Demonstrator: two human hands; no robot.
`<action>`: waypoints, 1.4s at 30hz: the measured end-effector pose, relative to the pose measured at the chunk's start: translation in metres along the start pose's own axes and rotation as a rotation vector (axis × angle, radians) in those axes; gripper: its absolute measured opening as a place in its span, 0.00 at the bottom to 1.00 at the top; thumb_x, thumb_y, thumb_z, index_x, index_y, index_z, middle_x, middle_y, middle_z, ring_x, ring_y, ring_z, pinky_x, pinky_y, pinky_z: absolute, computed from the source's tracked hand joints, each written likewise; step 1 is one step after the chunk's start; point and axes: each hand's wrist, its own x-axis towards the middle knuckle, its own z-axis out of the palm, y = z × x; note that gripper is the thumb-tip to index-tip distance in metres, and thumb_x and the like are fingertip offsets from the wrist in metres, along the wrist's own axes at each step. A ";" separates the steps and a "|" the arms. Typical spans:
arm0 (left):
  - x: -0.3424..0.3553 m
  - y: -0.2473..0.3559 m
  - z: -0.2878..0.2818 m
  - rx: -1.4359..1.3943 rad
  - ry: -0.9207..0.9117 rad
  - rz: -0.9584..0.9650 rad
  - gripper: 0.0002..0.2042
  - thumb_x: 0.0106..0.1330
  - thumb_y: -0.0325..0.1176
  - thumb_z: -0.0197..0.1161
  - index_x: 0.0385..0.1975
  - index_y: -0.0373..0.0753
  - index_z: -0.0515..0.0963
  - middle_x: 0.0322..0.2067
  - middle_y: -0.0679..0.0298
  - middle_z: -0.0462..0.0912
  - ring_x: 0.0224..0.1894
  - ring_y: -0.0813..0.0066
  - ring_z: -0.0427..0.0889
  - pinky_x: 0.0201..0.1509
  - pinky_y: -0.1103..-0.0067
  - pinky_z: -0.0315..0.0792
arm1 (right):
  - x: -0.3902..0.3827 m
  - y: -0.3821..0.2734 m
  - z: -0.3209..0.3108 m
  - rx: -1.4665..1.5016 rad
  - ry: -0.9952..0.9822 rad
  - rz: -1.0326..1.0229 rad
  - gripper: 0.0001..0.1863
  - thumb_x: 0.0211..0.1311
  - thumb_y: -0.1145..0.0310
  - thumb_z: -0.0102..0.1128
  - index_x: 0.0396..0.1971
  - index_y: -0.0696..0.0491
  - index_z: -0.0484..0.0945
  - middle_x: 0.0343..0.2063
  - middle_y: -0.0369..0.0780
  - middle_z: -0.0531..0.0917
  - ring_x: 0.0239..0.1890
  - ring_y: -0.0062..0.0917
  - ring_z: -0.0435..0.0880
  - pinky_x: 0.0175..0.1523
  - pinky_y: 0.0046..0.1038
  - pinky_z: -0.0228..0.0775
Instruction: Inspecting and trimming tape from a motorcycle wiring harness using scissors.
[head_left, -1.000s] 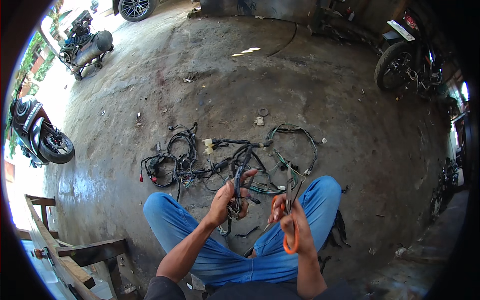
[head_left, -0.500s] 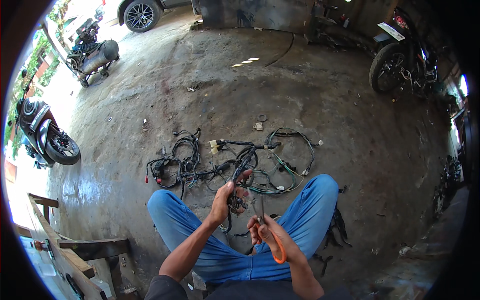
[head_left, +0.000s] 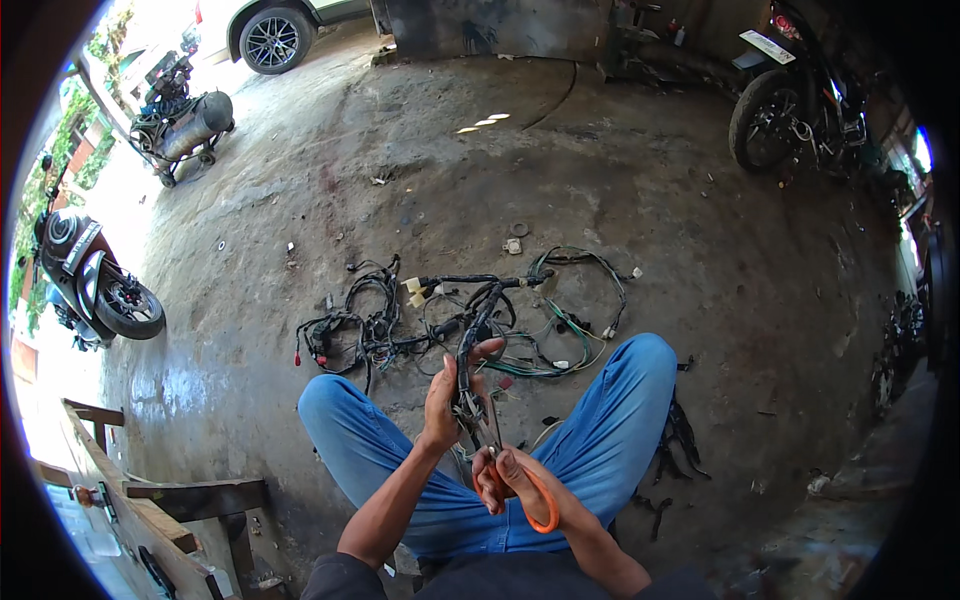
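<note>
A black-wrapped wiring harness (head_left: 486, 305) runs from the floor up into my left hand (head_left: 440, 405). The fingers and thumb of that hand are around the bundle, and loose thin wire ends (head_left: 468, 410) hang below the grip. My right hand (head_left: 508, 480) is closed on orange-handled scissors (head_left: 541, 508). The blades point up and lie against or right beside the wire ends; whether a wire is between them cannot be made out. White connectors (head_left: 414, 292) sit on one branch of the harness, and a green-and-black wire loop (head_left: 600, 268) spreads to the right.
My knees in blue jeans (head_left: 640, 385) flank the work. A wooden bench frame (head_left: 195, 497) stands at lower left. Black scraps (head_left: 682, 440) lie by my right knee. Motorcycles (head_left: 100, 275) (head_left: 775, 120), a wheeled compressor (head_left: 195, 125) and a car (head_left: 275, 38) stand farther off.
My right hand has brought the scissors left, up to the wire ends below my left hand. The left hand still holds the harness, now more upright. The view has shifted slightly.
</note>
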 end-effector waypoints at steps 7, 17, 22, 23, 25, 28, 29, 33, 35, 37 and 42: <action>-0.004 0.000 0.009 -0.238 -0.084 0.033 0.38 0.78 0.61 0.37 0.69 0.28 0.60 0.09 0.76 0.60 0.06 0.82 0.58 0.12 0.80 0.56 | 0.007 0.010 0.014 0.142 0.023 -0.113 0.27 0.76 0.41 0.45 0.44 0.53 0.70 0.24 0.30 0.66 0.23 0.14 0.70 0.27 0.17 0.62; 0.003 0.001 0.013 -0.398 -0.149 0.101 0.36 0.78 0.61 0.34 0.70 0.33 0.58 0.09 0.77 0.54 0.05 0.83 0.51 0.12 0.78 0.47 | 0.013 -0.001 0.021 -0.533 0.341 -0.295 0.27 0.67 0.46 0.64 0.45 0.58 0.75 0.24 0.40 0.75 0.24 0.22 0.72 0.31 0.29 0.68; 0.006 0.000 0.012 -0.349 -0.035 0.063 0.35 0.77 0.62 0.36 0.65 0.34 0.64 0.10 0.76 0.53 0.06 0.82 0.51 0.13 0.78 0.45 | 0.015 -0.009 0.011 -0.931 0.480 -0.424 0.32 0.56 0.47 0.73 0.49 0.58 0.77 0.31 0.44 0.78 0.30 0.38 0.81 0.35 0.36 0.74; 0.007 -0.001 0.010 -0.344 -0.037 0.061 0.35 0.77 0.62 0.36 0.65 0.34 0.64 0.10 0.76 0.53 0.06 0.82 0.51 0.13 0.78 0.45 | 0.016 -0.010 0.008 -0.926 0.482 -0.427 0.32 0.56 0.47 0.73 0.49 0.58 0.77 0.31 0.44 0.78 0.30 0.38 0.81 0.35 0.36 0.74; 0.007 -0.001 0.008 -0.343 0.088 -0.010 0.31 0.78 0.61 0.37 0.58 0.37 0.68 0.12 0.73 0.58 0.06 0.81 0.51 0.12 0.78 0.47 | 0.018 -0.014 0.000 -1.140 0.500 -0.604 0.31 0.55 0.48 0.73 0.49 0.57 0.77 0.33 0.44 0.78 0.33 0.39 0.83 0.37 0.38 0.76; 0.009 0.003 0.005 -0.539 0.013 -0.011 0.26 0.80 0.56 0.41 0.50 0.36 0.71 0.19 0.69 0.68 0.10 0.79 0.61 0.14 0.78 0.59 | 0.015 -0.023 0.002 -1.175 0.479 -0.499 0.31 0.54 0.47 0.74 0.48 0.56 0.77 0.36 0.44 0.78 0.34 0.40 0.83 0.39 0.39 0.76; 0.011 0.005 0.003 -0.551 0.013 -0.011 0.26 0.80 0.56 0.41 0.50 0.36 0.71 0.19 0.69 0.68 0.10 0.79 0.61 0.14 0.78 0.59 | 0.017 -0.023 0.002 -1.186 0.479 -0.491 0.31 0.54 0.47 0.74 0.48 0.56 0.77 0.36 0.44 0.78 0.34 0.40 0.83 0.39 0.39 0.76; 0.023 0.025 0.008 0.036 0.242 -0.114 0.20 0.80 0.49 0.44 0.48 0.37 0.74 0.28 0.67 0.75 0.21 0.79 0.72 0.25 0.79 0.73 | 0.018 -0.027 -0.014 -1.286 0.550 -0.435 0.31 0.56 0.49 0.72 0.51 0.56 0.78 0.40 0.45 0.78 0.38 0.40 0.83 0.43 0.40 0.76; 0.020 0.025 -0.010 0.309 0.242 -0.162 0.19 0.80 0.45 0.46 0.47 0.36 0.78 0.31 0.66 0.80 0.25 0.81 0.77 0.29 0.83 0.74 | 0.018 -0.028 -0.013 -1.320 0.545 -0.369 0.28 0.59 0.52 0.71 0.52 0.56 0.80 0.41 0.45 0.78 0.41 0.40 0.83 0.46 0.39 0.76; 0.021 0.038 -0.010 0.377 0.258 -0.351 0.19 0.80 0.44 0.47 0.46 0.34 0.78 0.33 0.64 0.82 0.30 0.79 0.80 0.35 0.81 0.76 | 0.023 -0.017 -0.016 -1.310 0.582 -0.367 0.27 0.58 0.52 0.71 0.51 0.56 0.80 0.40 0.45 0.79 0.41 0.41 0.83 0.46 0.40 0.76; 0.015 0.008 -0.019 0.067 0.430 -0.338 0.19 0.78 0.48 0.51 0.41 0.38 0.79 0.29 0.70 0.81 0.25 0.79 0.77 0.34 0.79 0.77 | 0.025 -0.002 -0.026 -1.096 0.464 -0.259 0.27 0.60 0.50 0.72 0.49 0.56 0.80 0.31 0.38 0.79 0.31 0.31 0.80 0.41 0.32 0.74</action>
